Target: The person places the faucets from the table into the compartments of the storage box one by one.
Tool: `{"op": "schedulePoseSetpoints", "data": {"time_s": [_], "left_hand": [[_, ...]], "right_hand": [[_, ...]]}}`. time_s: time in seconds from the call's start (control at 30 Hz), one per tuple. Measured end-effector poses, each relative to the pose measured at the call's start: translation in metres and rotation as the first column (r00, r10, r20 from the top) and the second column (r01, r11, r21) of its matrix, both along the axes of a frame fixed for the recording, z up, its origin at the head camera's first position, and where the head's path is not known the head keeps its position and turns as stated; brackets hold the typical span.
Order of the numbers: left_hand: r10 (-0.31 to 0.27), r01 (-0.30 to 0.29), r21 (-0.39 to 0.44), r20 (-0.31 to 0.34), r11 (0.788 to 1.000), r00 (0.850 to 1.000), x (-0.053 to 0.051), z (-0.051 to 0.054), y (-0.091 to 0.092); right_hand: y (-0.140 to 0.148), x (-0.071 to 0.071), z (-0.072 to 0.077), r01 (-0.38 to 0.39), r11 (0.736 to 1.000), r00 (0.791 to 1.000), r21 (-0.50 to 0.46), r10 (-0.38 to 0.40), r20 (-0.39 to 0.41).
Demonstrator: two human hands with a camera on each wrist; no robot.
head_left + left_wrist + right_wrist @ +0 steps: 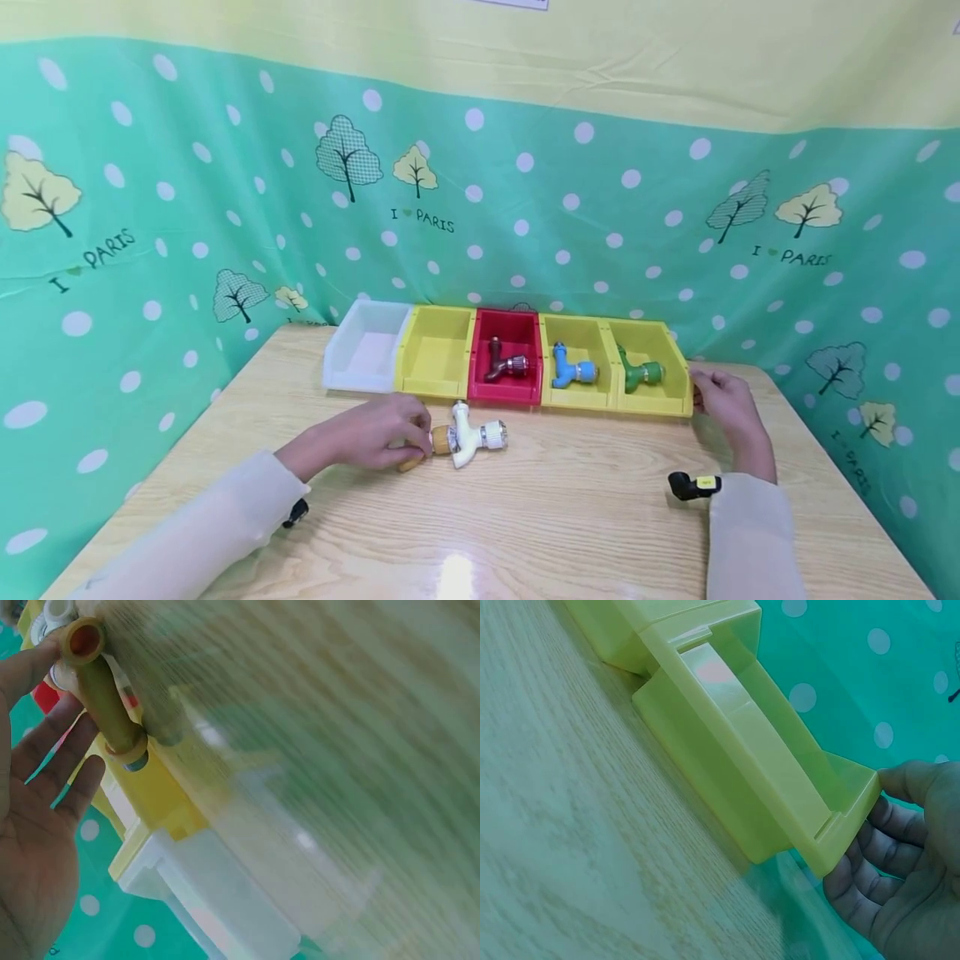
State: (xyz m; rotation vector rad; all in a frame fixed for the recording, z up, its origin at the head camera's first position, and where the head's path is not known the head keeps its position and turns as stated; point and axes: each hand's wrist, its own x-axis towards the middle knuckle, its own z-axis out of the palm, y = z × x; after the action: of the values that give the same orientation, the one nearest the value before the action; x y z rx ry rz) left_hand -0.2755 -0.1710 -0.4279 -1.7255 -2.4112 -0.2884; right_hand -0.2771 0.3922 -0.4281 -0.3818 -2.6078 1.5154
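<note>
With thumb and fingertips, my left hand [375,432] pinches a tan plastic tap [442,440] low over the table. In the left wrist view the tan tap [107,701] has its round open spout towards the camera. Close beside it on the right is a white tap [467,435] with a ribbed handle. At the far right, my right hand [727,408] grips the outer side of the end yellow bin [654,403]. The right wrist view has the thumb at that yellow bin's [742,772] corner and the other fingers curled against its side.
Along the back of the wooden table [570,517] runs a joined row: a white bin [360,380], a yellow bin [432,387], a red bin [504,393] with a brown tap [497,363], another yellow bin with a blue tap [573,372]. A green tap [639,374] lies in the end bin.
</note>
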Motion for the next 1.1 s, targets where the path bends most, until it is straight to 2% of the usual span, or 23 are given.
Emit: {"op": "schedulePoseSetpoints", "data": {"time_s": [0.13,0.3,0.4,0.53,0.7,0.97,1.1], "left_hand": [[0.006,-0.007,-0.05,-0.021,0.999,1.0,0.002,0.0,-0.001],[-0.033,0.019,-0.125,-0.112,0.992,0.993,0.005,0.001,0.002],[-0.026,-0.001,-0.177,-0.15,0.984,0.988,0.005,0.0,0.004],[0.0,-0.041,-0.242,-0.166,0.969,0.986,0.007,0.002,0.006],[0.006,-0.058,-0.284,-0.179,0.957,0.984,0.009,0.005,0.008],[-0.007,-0.051,-0.303,-0.185,0.952,0.983,0.012,0.014,0.012],[-0.02,-0.04,-0.301,-0.195,0.953,0.981,0.013,0.024,0.016]], "right_hand": [[-0.001,-0.002,0.0,0.005,1.0,1.0,0.005,-0.005,0.005],[0.0,-0.002,0.001,0.008,1.0,1.0,0.005,-0.008,0.003],[0.0,-0.002,0.001,0.008,1.0,1.0,0.007,-0.008,0.006],[-0.001,-0.001,0.002,0.006,1.0,1.0,0.006,-0.006,0.006],[-0.002,-0.001,0.0,0.012,1.0,1.0,0.002,-0.012,0.018],[-0.003,-0.001,0.001,0.022,1.0,1.0,-0.004,-0.022,0.013],[-0.003,0.0,0.001,0.025,1.0,1.0,-0.003,-0.025,0.006]]}}
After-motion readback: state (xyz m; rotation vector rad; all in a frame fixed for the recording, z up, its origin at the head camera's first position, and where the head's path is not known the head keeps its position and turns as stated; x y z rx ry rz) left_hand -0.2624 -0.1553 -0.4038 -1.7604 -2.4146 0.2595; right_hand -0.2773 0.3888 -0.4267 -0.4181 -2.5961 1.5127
